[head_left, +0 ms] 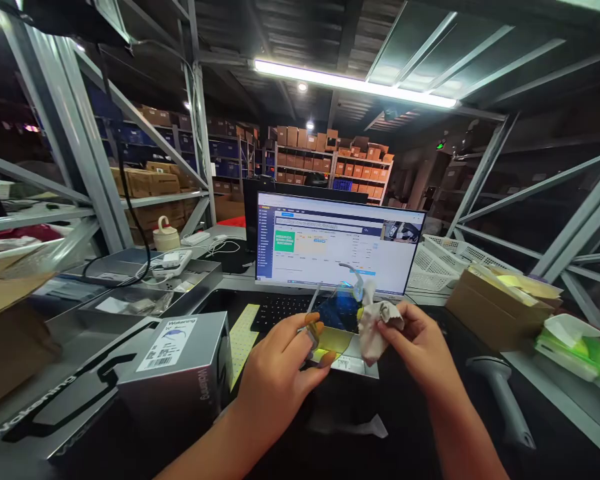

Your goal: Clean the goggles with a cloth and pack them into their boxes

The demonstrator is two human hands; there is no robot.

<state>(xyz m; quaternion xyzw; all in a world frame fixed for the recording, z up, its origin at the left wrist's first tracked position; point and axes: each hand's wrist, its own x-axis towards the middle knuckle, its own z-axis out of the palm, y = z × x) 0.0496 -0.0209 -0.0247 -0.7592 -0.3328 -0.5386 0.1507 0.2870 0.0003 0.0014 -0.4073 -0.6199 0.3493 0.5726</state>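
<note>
A pair of glasses (347, 301) with a bluish shield-like lens is held up before the monitor, its arms pointing upward. My left hand (285, 363) pinches its left side between thumb and fingers. In the fingers of my right hand (423, 343) is a crumpled off-white cloth or tissue (374, 333), which sits against or very near the right side of the glasses. Beneath them lies a silver and yellowish flat packet or card (353, 360) with a printed label. A thin clear plastic scrap (373, 427) lies on the black mat closer to me.
A grey Wakening box (180, 367) stands at left, beside a yellow sticker sheet (243, 337) and a keyboard (280, 310). Behind is a lit monitor (330, 253). At right are a barcode scanner (503, 400), an open carton (495, 310), a tissue pack (573, 347) and white baskets (433, 267).
</note>
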